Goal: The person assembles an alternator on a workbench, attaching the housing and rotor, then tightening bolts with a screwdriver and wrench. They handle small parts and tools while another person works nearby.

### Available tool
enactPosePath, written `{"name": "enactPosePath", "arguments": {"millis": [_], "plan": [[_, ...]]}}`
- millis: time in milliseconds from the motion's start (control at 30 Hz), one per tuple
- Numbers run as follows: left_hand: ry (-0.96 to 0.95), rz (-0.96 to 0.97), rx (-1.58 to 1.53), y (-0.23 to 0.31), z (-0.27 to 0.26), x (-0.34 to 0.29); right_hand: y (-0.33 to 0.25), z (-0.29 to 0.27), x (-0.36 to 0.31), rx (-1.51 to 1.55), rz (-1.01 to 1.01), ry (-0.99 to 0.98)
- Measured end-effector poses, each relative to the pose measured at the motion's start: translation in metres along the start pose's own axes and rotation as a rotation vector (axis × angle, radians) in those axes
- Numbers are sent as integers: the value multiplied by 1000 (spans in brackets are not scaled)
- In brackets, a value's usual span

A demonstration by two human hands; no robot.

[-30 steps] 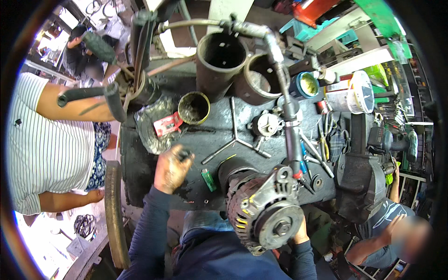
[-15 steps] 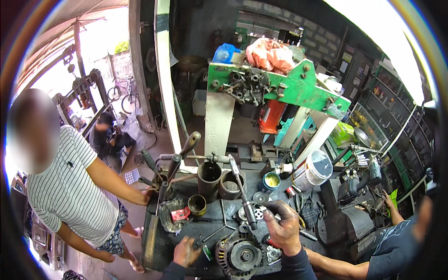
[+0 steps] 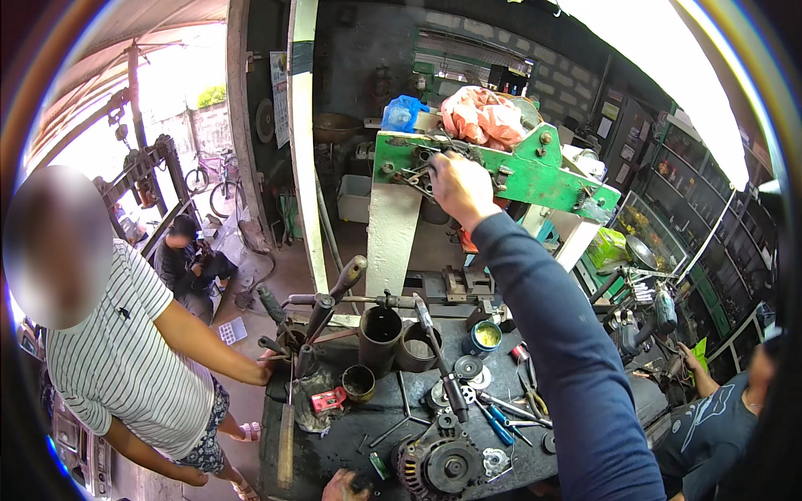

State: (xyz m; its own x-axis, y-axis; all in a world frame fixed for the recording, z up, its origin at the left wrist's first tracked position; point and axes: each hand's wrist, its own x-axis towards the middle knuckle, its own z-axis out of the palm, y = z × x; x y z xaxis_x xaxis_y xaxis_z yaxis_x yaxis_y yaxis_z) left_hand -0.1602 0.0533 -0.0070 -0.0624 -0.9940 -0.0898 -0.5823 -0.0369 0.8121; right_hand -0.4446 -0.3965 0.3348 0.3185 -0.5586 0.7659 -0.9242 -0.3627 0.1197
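At the green metal beam (image 3: 551, 185), upper centre, the right hand (image 3: 459, 188) has arrived, leaving the round grey alternator (image 3: 443, 468); neither hand's grip shows.

The green beam (image 3: 547, 184) is painted metal, the alternator (image 3: 443, 468) dull, rough, apparently cast metal.
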Motion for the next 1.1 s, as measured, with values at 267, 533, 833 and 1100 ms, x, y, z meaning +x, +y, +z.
{"name": "enactPosePath", "arguments": {"millis": [267, 533, 833, 1100], "plan": [[-46, -182, -96, 15, -22, -27, 4, 71, 63, -142, 47, 6], [49, -17, 14, -7, -27, -38, 13, 71, 75, 7, -18, 292], [-110, -32, -36, 15, -23, -21, -40, -103, -80, 335, -80, 98], [-125, 237, -29, 39, -18, 25, -139, -188, -267, 800, 302, -894]]}}
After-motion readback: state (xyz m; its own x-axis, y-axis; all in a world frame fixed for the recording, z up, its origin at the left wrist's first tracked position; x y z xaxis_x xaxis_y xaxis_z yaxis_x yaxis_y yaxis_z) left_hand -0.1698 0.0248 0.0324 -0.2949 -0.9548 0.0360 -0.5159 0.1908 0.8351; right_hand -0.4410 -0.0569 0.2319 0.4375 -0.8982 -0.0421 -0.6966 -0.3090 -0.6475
